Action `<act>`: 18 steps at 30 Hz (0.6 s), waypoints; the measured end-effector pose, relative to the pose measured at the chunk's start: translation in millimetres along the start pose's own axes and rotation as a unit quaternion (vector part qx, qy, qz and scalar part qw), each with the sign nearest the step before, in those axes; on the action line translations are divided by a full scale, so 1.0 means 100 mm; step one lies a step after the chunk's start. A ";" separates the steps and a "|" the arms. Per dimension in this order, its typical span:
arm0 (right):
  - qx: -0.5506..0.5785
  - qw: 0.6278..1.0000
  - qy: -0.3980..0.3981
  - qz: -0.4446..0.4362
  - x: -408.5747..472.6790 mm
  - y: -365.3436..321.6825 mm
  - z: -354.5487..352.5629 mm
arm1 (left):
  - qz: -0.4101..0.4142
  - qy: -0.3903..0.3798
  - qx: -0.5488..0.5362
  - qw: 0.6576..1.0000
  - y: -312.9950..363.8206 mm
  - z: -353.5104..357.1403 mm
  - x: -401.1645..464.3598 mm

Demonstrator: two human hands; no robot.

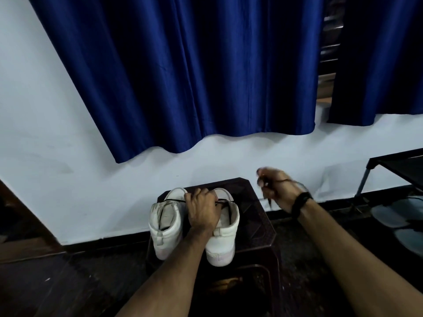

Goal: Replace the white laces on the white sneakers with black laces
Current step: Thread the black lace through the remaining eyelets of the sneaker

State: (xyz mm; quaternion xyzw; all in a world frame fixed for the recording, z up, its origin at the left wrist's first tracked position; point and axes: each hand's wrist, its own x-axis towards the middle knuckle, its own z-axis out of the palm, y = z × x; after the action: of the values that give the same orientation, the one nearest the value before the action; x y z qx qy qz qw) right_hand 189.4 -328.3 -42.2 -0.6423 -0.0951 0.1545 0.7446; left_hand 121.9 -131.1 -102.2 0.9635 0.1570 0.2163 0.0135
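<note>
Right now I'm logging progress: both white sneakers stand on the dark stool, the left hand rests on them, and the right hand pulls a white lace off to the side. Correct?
Not quite. In the head view the lace held by the right hand is black, not white. The rest holds: both sneakers stand on the dark stool, with the left hand on them.

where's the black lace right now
In the head view, the black lace runs from the right sneaker on the stool to the raised right hand.
</note>
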 end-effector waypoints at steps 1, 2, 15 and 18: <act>-0.232 0.973 -0.009 0.012 0.02 0.09 0.03 | -0.004 -0.001 0.005 1.000 0.01 -0.01 0.00; -0.415 0.910 -0.012 0.007 0.02 0.18 0.09 | -0.009 -0.003 0.011 1.000 0.01 -0.01 -0.01; -0.416 0.905 0.083 -0.045 0.04 0.48 0.39 | -0.125 0.095 -0.055 0.986 -0.06 -0.15 -0.17; -0.032 0.986 0.135 -0.088 0.04 0.22 0.41 | -0.165 0.093 -0.054 0.980 -0.06 -0.12 -0.17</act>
State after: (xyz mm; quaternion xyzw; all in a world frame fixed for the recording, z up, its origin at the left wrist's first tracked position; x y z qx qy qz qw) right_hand 176.7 -286.0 -58.0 -0.6700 -0.0547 -0.0026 0.7404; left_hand 100.3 -131.2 -98.9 0.8978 0.3025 0.3081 0.0868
